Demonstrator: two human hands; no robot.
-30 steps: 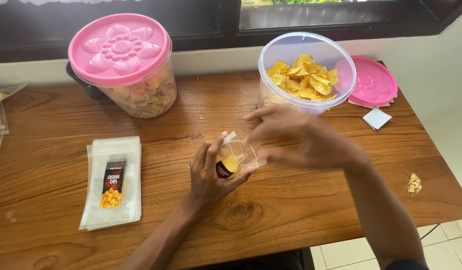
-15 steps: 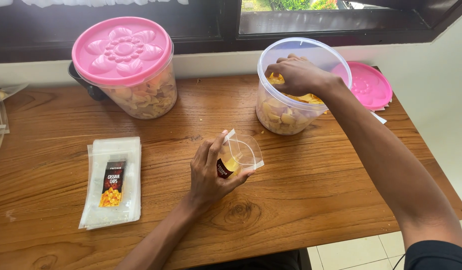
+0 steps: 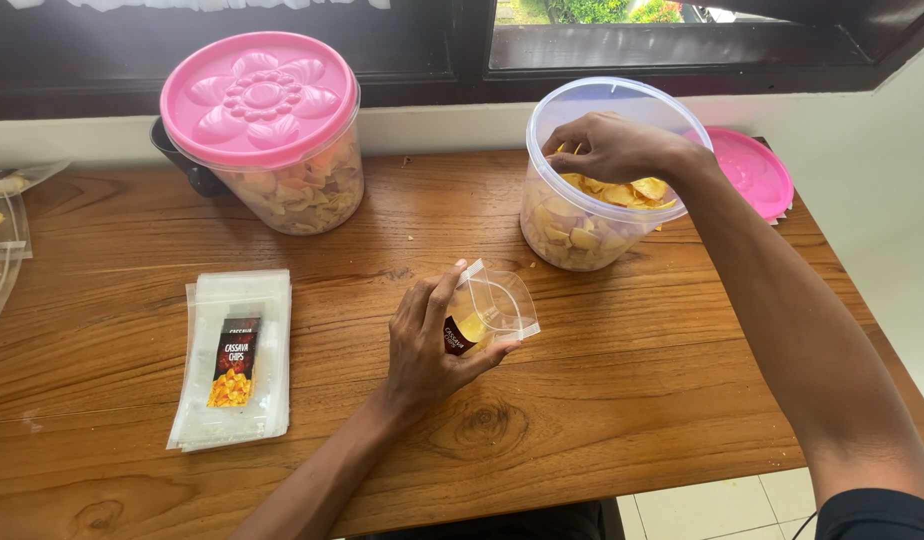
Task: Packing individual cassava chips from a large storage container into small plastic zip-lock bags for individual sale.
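One small clear zip pouch [image 3: 490, 312], mouth open and a yellow chip inside behind a dark label, is pinched upright by the left hand [image 3: 427, 345] at mid-table. Bare wood [image 3: 632, 400] lies open before it, toward the near edge. The right hand [image 3: 612, 148] is curled inside the open clear tub [image 3: 592, 215] of yellow chips, just behind the pouch; what it grips cannot be told. Half a second earlier it sat in the same tub; a second ago it was at the pouch. A stack of empty pouches [image 3: 232, 360] lies well left, a pink-lidded tub [image 3: 267, 130] behind, a loose pink lid [image 3: 752, 170] at the right edge.
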